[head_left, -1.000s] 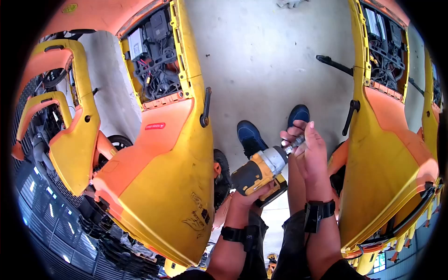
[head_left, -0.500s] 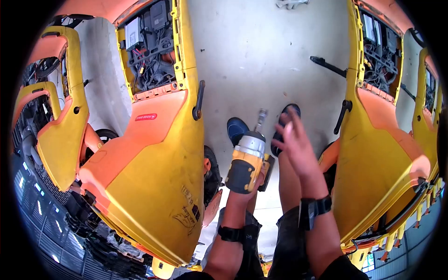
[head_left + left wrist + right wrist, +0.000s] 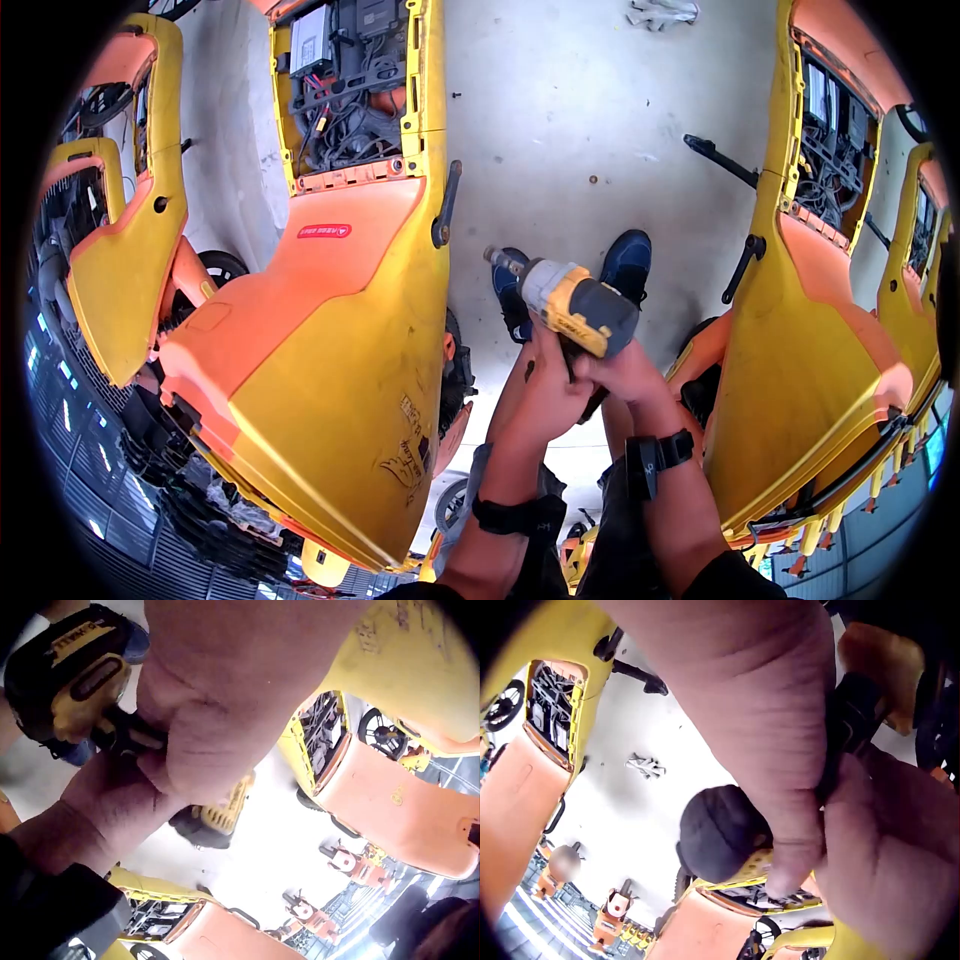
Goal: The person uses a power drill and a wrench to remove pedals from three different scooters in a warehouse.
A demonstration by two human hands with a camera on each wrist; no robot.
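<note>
A yellow-and-black cordless impact wrench (image 3: 580, 308) is held between both hands in the head view, its grey nose and metal socket (image 3: 505, 261) pointing up and left over a shoe. My left hand (image 3: 550, 385) grips the handle from the left. My right hand (image 3: 628, 372) closes on the handle from the right, below the dark rear of the body. In the left wrist view the battery (image 3: 64, 682) sticks out on one side of the hands and part of the body (image 3: 210, 817) on the other. Most of the handle is hidden by fingers.
Yellow-and-orange scooter bodies stand on my left (image 3: 340, 330) and right (image 3: 810, 320), with exposed wiring (image 3: 350, 110) in an open bay. Brake-lever-like black arms (image 3: 720, 158) jut into the aisle. A pale crumpled item (image 3: 662, 13) lies on the grey floor (image 3: 560, 130) ahead.
My right hand has left the socket and come back to the wrench's handle beside the left hand. The wrench has swung from pointing up-right to pointing up-left.
</note>
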